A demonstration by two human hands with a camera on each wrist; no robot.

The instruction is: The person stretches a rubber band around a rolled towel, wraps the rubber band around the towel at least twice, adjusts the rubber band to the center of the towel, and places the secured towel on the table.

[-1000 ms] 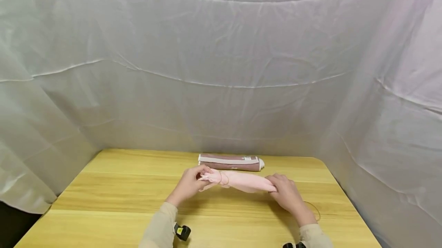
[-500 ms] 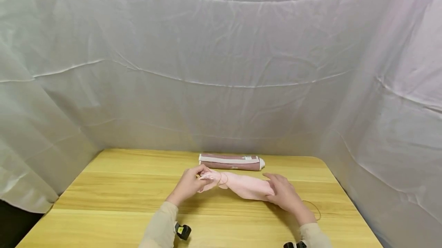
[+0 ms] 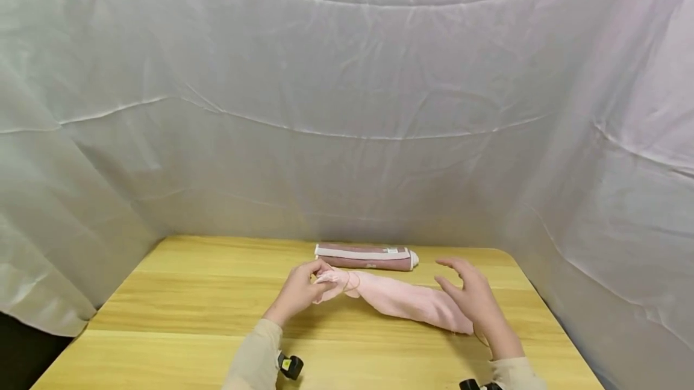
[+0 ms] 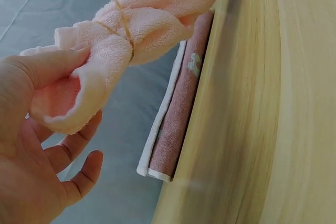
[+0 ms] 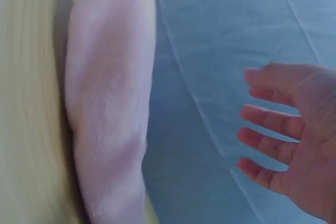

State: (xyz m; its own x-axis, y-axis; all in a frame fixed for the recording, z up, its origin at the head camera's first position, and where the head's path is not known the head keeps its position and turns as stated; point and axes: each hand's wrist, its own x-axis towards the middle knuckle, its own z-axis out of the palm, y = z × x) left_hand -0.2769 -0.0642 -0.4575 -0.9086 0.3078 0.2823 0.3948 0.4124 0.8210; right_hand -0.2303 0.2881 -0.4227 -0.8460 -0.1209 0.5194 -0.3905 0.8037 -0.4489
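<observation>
- Bare hands are seen at the two ends of a rolled pink towel (image 3: 406,299), which is held at a slant across the middle of the picture in the head view.
- Its gathered end is pinched between the thumb and fingers of the left hand (image 3: 300,292); in the left wrist view, two other fingers are loosely bent below the cloth.
- The right hand (image 3: 474,299) is released, with thumb and fingers held apart near the towel's other end; in the right wrist view, a gap is seen between fingers and cloth.
- That other end is held lower, close beside the right wrist; whether the table is touched by it cannot be told.
- Near the pinched end, the roll is encircled by a thin brown band (image 4: 126,26), whose strands are crossed on the plush cloth.
- Just behind, a rolled mauve towel (image 3: 352,261) edged in white is laid near the table's back edge.
- By the right forearm, a thin loop (image 3: 479,337) is partly hidden.
- Everything is set over a table (image 3: 190,299) with pale wood grain.
- Light sleeves (image 3: 253,355) are worn, and a black device (image 3: 291,366) is seen at the left cuff.
- Behind, the space is closed off by a pale grey curtain (image 3: 347,76), creased in long lines.
</observation>
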